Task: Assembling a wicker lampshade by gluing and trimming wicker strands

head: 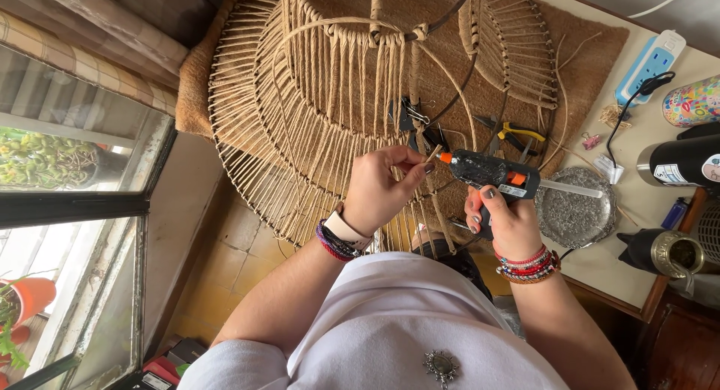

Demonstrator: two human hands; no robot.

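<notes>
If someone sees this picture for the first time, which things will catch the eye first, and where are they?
The large woven lampshade frame of tan rope and wire fills the upper middle of the view, lying on a brown mat. Just below it, the right hand holds a black glue gun with an orange tip, pointed at a thin tan strand that the left hand pinches.

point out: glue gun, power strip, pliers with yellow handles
glue gun (487, 172), head view, on the black body, held in the right hand.
power strip (651, 66), head view, on its blue and white top face.
pliers (520, 133), head view, on a yellow handle.
</notes>
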